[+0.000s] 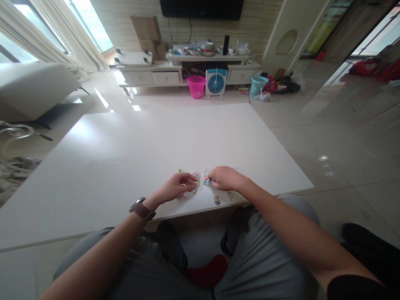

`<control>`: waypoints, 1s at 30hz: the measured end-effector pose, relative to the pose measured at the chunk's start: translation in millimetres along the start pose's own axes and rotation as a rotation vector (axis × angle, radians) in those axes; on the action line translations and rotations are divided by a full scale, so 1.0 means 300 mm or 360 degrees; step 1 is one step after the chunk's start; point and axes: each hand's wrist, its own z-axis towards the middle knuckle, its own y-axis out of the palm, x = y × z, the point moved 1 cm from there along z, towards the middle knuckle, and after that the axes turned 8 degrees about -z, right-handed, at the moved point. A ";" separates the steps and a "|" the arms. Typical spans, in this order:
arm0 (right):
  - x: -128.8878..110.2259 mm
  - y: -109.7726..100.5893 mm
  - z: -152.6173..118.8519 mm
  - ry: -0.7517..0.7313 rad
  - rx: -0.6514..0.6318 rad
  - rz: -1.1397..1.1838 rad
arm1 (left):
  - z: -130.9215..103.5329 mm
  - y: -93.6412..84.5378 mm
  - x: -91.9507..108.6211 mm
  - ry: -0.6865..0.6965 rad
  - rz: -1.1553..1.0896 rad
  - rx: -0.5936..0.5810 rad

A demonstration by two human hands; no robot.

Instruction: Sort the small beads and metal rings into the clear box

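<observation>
Over a clear plastic box [206, 171] with small coloured pieces in it, my right hand [223, 178] reaches down with its fingers closed; what they hold, if anything, is too small to make out. A tangle of thin, pale rings or chain [196, 179] lies left of the box. My left hand [181, 184] is beside that tangle, its fingers bent and partly over it; whether it grips anything cannot be told. Small green [179, 170] and pink [181, 194] bits show beside my left hand. A small yellow and blue figure [216, 200] lies near the table edge.
The white table [125, 154] spans the view, its front edge above my knees. A small thin item [230, 195] lies right of the figure. Beyond the table stand a pink basket [196, 87], a blue fan [216, 83] and a white cabinet [140, 78].
</observation>
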 end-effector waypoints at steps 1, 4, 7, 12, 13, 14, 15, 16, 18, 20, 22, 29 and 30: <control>0.000 0.002 0.001 0.0000 0.0004 -0.0001 | 0.001 0.000 -0.001 -0.0001 -0.0004 -0.0003; 0.001 0.005 0.003 0.0014 0.0019 -0.0014 | 0.002 0.001 -0.003 -0.0002 -0.0012 -0.0012; 0.003 0.001 0.002 0.0010 0.0056 -0.0002 | 0.002 0.001 0.001 0.0002 -0.0008 -0.0010; 0.008 -0.007 0.004 0.0011 0.0135 0.0022 | 0.002 0.002 0.004 0.0009 0.0006 0.0007; 0.008 -0.006 0.006 0.0013 0.0133 0.0021 | 0.002 0.002 0.004 0.0010 0.0007 0.0009; 0.008 -0.004 0.009 0.0014 0.0124 0.0018 | 0.002 0.002 0.003 0.0010 0.0007 0.0011; 0.008 -0.001 0.011 0.0013 0.0111 0.0016 | 0.002 0.003 0.002 0.0011 0.0005 0.0012; 0.008 0.003 0.014 0.0012 0.0100 0.0014 | 0.002 0.003 0.002 0.0010 0.0003 0.0013; 0.007 0.009 0.017 0.0010 0.0090 0.0017 | 0.001 0.002 0.001 0.0008 -0.0002 0.0015; 0.005 0.012 0.018 0.0005 0.0093 0.0021 | 0.001 0.002 0.000 0.0009 0.0000 0.0013; 0.002 0.012 0.016 -0.0005 0.0102 0.0018 | 0.000 0.002 -0.001 0.0015 0.0013 0.0010; -0.014 0.001 0.007 -0.0058 0.0069 -0.0052 | 0.002 0.003 -0.001 0.0019 0.0028 0.0016; -0.014 -0.001 0.006 -0.0060 0.0071 -0.0049 | 0.002 0.003 -0.001 0.0023 0.0026 0.0015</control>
